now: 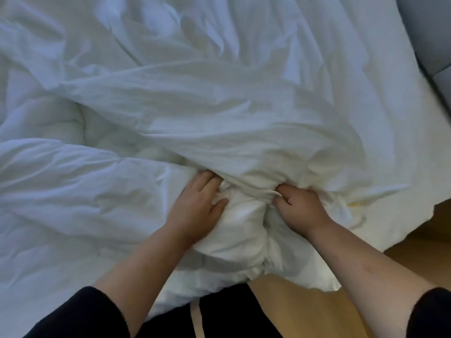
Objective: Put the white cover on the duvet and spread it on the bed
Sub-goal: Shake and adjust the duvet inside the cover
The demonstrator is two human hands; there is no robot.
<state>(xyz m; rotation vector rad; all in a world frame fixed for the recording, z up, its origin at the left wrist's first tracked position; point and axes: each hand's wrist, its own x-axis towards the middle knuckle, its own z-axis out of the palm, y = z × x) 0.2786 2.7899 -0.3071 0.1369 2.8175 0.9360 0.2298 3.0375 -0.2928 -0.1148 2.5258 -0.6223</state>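
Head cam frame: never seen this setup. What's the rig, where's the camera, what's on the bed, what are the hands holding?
There is no robot here. A person wears one wide-angle camera on the head, looking forward and down, so the two bare forearms enter from the bottom of the picture. The bed is covered in rumpled white bedding; where the cover ends and the duvet begins cannot be told apart. At the near edge sits a bunched wad of white fabric. The left hand presses against its side, fingers fairly straight. The right hand grips it with curled fingers. Wooden floor shows at right, and a grey headboard at top right.
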